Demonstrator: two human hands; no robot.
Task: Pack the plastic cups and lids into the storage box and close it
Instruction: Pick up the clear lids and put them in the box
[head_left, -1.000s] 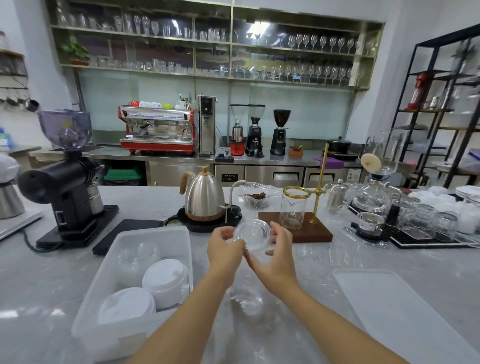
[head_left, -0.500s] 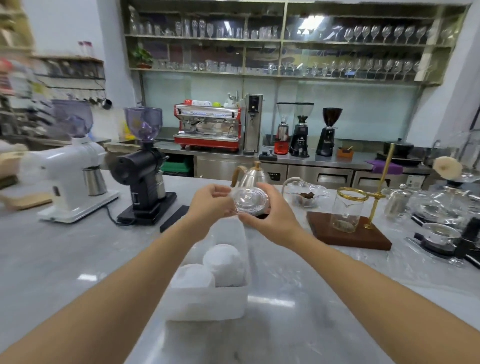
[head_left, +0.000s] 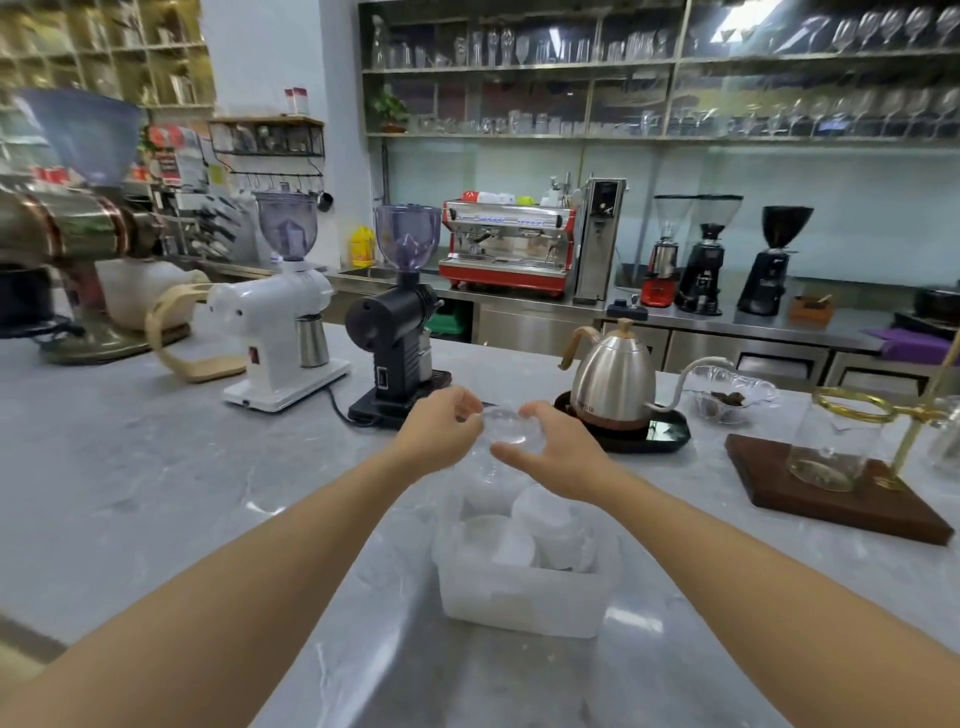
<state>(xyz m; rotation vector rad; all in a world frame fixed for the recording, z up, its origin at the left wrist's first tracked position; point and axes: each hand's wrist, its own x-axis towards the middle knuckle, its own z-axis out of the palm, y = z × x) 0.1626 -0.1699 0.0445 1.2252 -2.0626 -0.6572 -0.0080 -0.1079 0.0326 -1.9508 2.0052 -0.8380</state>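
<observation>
Head view, hands: the left hand (head_left: 441, 434) and the right hand (head_left: 553, 444) meet over the far end of the storage box (head_left: 524, 592), both arms reaching in from the near edge.
Fingers: those of each hand are curled and pinch the rim of a clear plastic lid (head_left: 503, 426) from opposite sides; the lid is blurred.
Lid: held between the two hands, above the far part of the box, clear of the bench (head_left: 156, 493).
Storage box: translucent, open-topped, standing on the grey bench near the middle; white stacks of cups (head_left: 545, 519) lie inside it.
Far of the hands: a black grinder (head_left: 397, 332) to the left and a steel kettle (head_left: 613, 384) on a dark base to the right.
Further left: a white grinder (head_left: 280, 332) on the bench.
Right: a wooden board (head_left: 836, 493) carrying a glass beaker (head_left: 831, 452) under a brass ring stand.
Back counter: a red espresso machine (head_left: 506, 249) below shelves of glassware.
</observation>
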